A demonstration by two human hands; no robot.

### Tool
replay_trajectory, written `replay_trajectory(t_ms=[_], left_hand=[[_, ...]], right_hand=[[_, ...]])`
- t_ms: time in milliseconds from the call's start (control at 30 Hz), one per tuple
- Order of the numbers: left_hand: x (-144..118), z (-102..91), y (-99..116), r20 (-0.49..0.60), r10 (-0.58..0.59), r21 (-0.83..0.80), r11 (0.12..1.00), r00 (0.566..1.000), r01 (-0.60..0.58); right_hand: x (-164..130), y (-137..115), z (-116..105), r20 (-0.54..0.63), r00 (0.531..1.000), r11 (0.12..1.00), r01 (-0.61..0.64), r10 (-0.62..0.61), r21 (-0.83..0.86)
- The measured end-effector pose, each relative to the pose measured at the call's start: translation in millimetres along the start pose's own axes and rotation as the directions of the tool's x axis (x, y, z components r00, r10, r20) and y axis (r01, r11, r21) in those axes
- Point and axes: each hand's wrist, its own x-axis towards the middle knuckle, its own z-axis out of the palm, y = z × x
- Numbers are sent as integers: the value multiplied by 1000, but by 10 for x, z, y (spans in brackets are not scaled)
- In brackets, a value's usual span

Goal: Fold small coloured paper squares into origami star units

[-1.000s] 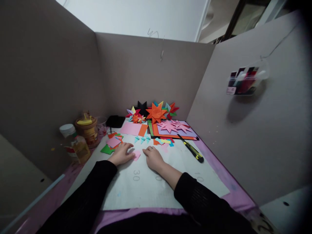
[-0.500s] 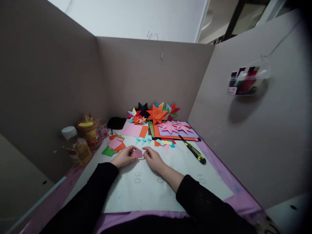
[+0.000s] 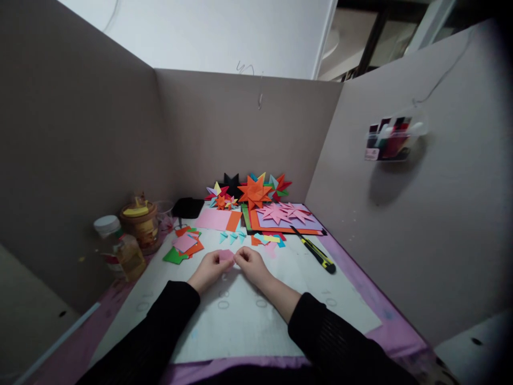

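Head view of a paper-folding bench walled by grey boards. The left hand (image 3: 210,270) and right hand (image 3: 251,266) meet over the white mat (image 3: 240,321), fingertips drawn together on a small pink paper (image 3: 226,255) held between them just above the mat. Each hand is narrowly closed, thumb and forefinger pinching one side of the paper: the left hand takes its left edge, the right hand its right edge. The other fingers are curled in; whether they touch the paper cannot be told. Both forearms wear black sleeves (image 3: 320,337).

Just beyond the hands lie three small blue folded pieces (image 3: 232,237). To the left, near the left hand, sits a loose pile of cut squares (image 3: 184,246) in pink, orange and green. To the right, well apart from the right hand, a yellow-and-black knife (image 3: 315,250) lies slanted on the mat. Behind it, flat pink stars (image 3: 286,213) rest on stacked coloured sheets (image 3: 256,222), with an orange star (image 3: 254,192) and other folded stars against the back wall. A jar (image 3: 138,224) and a bottle (image 3: 118,248) stand at the left edge. A clear pouch (image 3: 390,140) hangs on the right wall.
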Motion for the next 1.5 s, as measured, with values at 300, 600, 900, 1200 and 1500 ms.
replay_trajectory(t_ms=[300,600,900,1200,1500], left_hand=[[12,-70,10,34,-134,-210,968,990,138],[17,-104,-51,71,-151,-195,967,986,163],[13,-116,-50,42,-129,-90,987,991,133],[-19,-109,38,120,-98,-54,993,988,105],[-4,-71,56,-27,136,13,991,990,-135]], right_hand=[[3,-113,-55,67,971,970,235,-231,-68],[15,-85,-101,39,980,980,198,-196,-31],[10,-91,-107,65,983,985,174,-173,-1],[19,-91,-108,32,991,991,134,-133,0],[32,-49,-88,-58,994,995,95,-95,3]])
